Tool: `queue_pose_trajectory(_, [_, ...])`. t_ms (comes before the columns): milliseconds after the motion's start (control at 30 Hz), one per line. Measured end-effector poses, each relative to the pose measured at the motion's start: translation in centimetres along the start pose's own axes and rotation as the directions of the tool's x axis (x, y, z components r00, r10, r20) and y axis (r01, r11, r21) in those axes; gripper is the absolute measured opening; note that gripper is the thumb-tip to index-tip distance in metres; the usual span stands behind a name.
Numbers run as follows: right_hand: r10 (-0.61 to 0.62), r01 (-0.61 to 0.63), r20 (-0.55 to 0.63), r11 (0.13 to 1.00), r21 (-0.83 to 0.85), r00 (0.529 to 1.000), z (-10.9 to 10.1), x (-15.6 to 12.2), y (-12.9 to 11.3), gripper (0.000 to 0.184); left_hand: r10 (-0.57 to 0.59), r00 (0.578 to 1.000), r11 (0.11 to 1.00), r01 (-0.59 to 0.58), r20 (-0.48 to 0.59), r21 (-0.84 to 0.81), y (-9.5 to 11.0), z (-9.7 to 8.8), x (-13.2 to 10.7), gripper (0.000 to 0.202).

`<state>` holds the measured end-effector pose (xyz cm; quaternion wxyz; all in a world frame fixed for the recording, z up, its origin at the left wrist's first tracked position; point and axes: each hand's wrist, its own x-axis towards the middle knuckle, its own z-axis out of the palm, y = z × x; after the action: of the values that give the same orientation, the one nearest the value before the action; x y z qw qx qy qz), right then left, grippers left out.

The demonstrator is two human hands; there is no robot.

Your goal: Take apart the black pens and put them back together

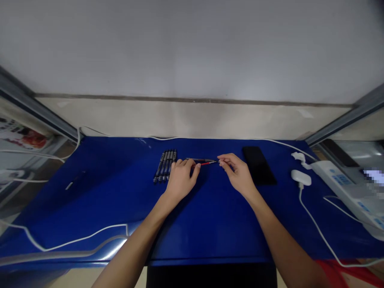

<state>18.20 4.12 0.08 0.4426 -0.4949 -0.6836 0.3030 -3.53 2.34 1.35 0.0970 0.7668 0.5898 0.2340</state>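
Now left hand (pixel 180 179) grips dark pen (pixel 201 160) low over blue desk (pixel 105 192), fingers clamped on barrel, likely for steadiness. Right hand (pixel 237 172) pinches tip of red refill (pixel 209 163), fingers together, in line with barrel. Row of pens (pixel 165 165) lies parallel just beside left hand, within easy reach. Phone (pixel 258 165) sits near right hand.

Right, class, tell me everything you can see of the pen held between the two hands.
The pen is slim and dark, plastic by its look, with a thin red rod showing beneath and ending in a pale tip. It lies roughly level, left to right, over the blue tabletop. The left hand grips its left end; the right hand pinches the tip. Contact with the tabletop is unclear.
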Motion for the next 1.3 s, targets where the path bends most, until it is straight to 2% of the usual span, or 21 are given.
queue_pose_trajectory(133, [-0.017, 0.017, -0.013, 1.0, 0.007, 1.0, 0.7, -0.3, -0.9, 0.019, 0.012, 1.0, 1.0, -0.012, 0.004, -0.008, 0.0, 0.1, -0.1, 0.03])
queue_pose_trajectory(367, [0.02, -0.019, -0.031, 0.999, 0.046, 0.999, 0.9, -0.6, -0.7, 0.023, 0.023, 1.0, 1.0, -0.023, -0.001, -0.014, 0.0, 0.1, -0.2, 0.031])
queue_pose_trajectory(533, [-0.031, 0.032, -0.015, 0.998, 0.061, 0.999, 1.2, -0.7, -1.2, 0.022, 0.04, 0.999, 0.999, -0.04, 0.012, -0.008, 0.2, 0.2, -0.3, 0.031])
queue_pose_trajectory(700, [-0.092, 0.091, 0.016, 0.995, 0.043, 0.996, 2.0, -1.1, -1.1, 0.021, 0.099, 0.991, 0.994, -0.102, 0.092, 0.031, 0.4, 0.4, -0.5, 0.03])
queue_pose_trajectory(867, [0.013, -0.009, -0.02, 0.987, 0.161, 1.0, 2.5, -1.3, -0.6, 0.019, 0.116, 0.985, 0.989, -0.127, 0.131, 0.079, 0.2, 0.6, -0.4, 0.029])
queue_pose_trajectory(1000, [0.033, -0.03, -0.011, 0.98, 0.197, 0.999, 2.5, -1.2, -0.7, 0.017, 0.118, 0.984, 0.988, -0.131, 0.137, 0.087, 0.0, 0.9, -0.4, 0.029])
queue_pose_trajectory(1200, [0.048, -0.049, 0.014, 0.986, 0.16, 0.999, 2.1, -1.0, -1.1, 0.02, 0.138, 0.979, 0.986, -0.149, 0.148, 0.072, 0.0, 0.9, -0.3, 0.031])
queue_pose_trajectory(1300, [0.084, -0.08, -0.04, 0.993, 0.089, 0.996, 1.4, -0.7, -1.1, 0.026, 0.123, 0.985, 0.99, -0.13, 0.118, 0.059, 0.0, 0.8, -0.2, 0.03])
